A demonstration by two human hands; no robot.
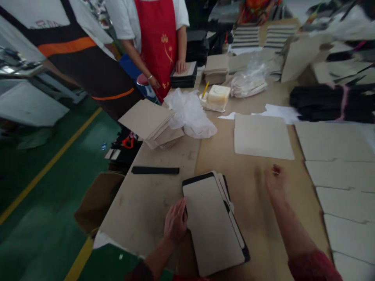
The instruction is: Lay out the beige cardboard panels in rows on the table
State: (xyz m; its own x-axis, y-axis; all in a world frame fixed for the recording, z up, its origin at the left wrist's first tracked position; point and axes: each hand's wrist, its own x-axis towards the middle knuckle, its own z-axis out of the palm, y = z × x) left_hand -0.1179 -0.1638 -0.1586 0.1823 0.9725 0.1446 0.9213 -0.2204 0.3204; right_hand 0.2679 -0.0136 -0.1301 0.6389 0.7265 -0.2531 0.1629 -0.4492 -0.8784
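A stack of grey boards with black edging (212, 224) lies on the brown table (146, 203) just in front of me. My left hand (175, 221) rests against the stack's left edge with its fingers together and stretched flat. My right hand (274, 180) hovers over bare table right of the stack, smeared by motion, its fingers unclear. A black strip (155, 170) lies left of the stack.
A grey sheet (262, 136) lies ahead, with overlapping grey sheets (342, 175) along the right. A pile of boards (150, 123), white plastic (191, 115), a sponge block (217, 96) and black stacks (331, 103) sit farther back. A person in a red apron (158, 39) stands at the far edge.
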